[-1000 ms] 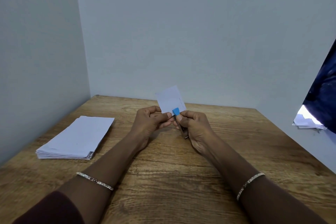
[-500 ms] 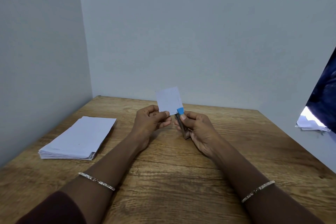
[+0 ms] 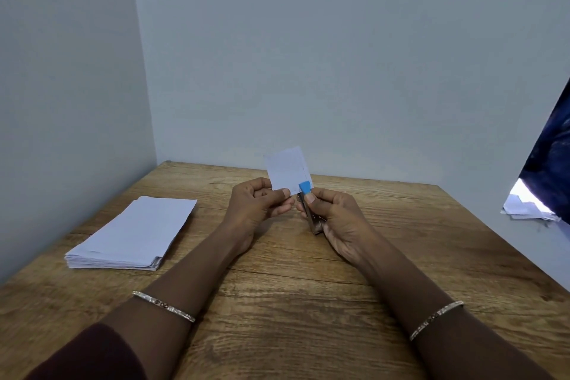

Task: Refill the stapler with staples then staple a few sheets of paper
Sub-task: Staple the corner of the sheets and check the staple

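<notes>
While both hands are raised above the brown wood-grain worktop [image 3: 308,302], the left hand [image 3: 259,207] has its grip pinched, thumb against forefinger, on the lower edge of a small white rectangular bundle of paper sheets [image 3: 288,171], which stands nearly upright. The right hand [image 3: 336,219] has its grip wrapped around a small silver metal stapler with a blue plastic cap [image 3: 308,203]. The blue end points up and touches the lower right corner of the sheets; the metal body slopes down toward the palm. A thick stack of white paper [image 3: 132,234] lies flat on the worktop, well apart to the left.
</notes>
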